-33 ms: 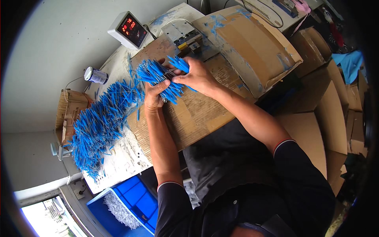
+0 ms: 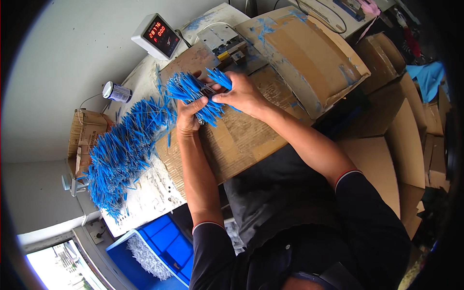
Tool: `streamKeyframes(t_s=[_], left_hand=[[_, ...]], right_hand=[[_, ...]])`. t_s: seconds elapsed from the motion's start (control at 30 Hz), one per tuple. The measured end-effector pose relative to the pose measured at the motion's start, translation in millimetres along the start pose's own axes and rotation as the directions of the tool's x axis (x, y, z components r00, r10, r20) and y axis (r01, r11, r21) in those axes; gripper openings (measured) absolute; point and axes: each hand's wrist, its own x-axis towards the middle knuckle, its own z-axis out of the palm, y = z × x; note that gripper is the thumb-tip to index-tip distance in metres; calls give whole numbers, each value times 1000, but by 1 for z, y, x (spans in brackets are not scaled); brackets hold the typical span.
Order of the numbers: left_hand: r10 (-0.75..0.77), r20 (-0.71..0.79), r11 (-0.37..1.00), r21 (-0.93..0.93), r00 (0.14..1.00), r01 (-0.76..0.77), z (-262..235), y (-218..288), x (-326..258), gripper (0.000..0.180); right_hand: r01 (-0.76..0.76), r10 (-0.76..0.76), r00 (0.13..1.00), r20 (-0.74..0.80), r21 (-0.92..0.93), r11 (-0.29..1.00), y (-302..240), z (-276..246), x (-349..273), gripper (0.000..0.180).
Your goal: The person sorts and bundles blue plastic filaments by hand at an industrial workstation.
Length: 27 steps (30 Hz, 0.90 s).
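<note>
In my left hand (image 2: pixel 189 112) is a thick bundle of thin blue-ended wires (image 2: pixel 182 87), with its thumb laid across the bundle and the ends fanning out both ways. My right hand (image 2: pixel 244 95) is closed round a smaller bunch of the same blue-ended wires (image 2: pixel 218 77), right beside the bundle. Thumbs and bundles nearly meet over the brown cardboard sheet (image 2: pixel 232 145) on the bench. Some fingers of both hands are hidden behind the wires. A long heap of loose blue-ended wires (image 2: pixel 123 150) lies to the left.
Behind my hands stand a small metal machine (image 2: pixel 224 41) and a white box with a red digital display (image 2: pixel 157 36). A blue-smeared cardboard cover (image 2: pixel 309 53) lies at the right. A round tin (image 2: pixel 117 92) is near the wall; a blue bin (image 2: pixel 166 241) holds whitish pieces below.
</note>
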Motion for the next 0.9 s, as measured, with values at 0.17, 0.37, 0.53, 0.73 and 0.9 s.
streamKeyframes(t_s=[0.17,0.37,0.53,0.73,0.9], left_hand=[[-13,-27,1000,12,1000,13,1,-1,0,83],[-11,-84,993,118,996,21,5,5,-3,75],[15,-45,997,79,999,-11,2,2,0,72],[42,5,997,-68,999,-42,-3,-3,1,77],[34,-28,985,-169,999,-38,-6,-7,0,75]], right_hand=[[-62,57,996,69,68,996,12,-12,-3,21],[-349,331,933,143,127,928,-27,-28,-7,17],[-410,378,906,191,164,897,-29,-37,-7,20],[-432,388,884,261,136,892,-32,-27,-11,16],[-420,369,891,263,172,891,-29,-25,-14,18]])
